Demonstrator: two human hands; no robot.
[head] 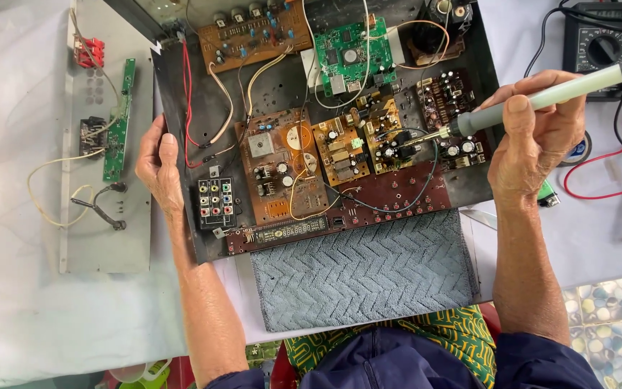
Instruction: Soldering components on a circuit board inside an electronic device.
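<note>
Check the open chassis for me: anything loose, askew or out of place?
The long front panel board lies loose and tilted along the open chassis front edge. Left hand steadies the chassis; right hand holds the soldering iron to a board.

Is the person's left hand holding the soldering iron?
No, the right hand holds the soldering iron; the left hand rests on the metal chassis edge.
</note>
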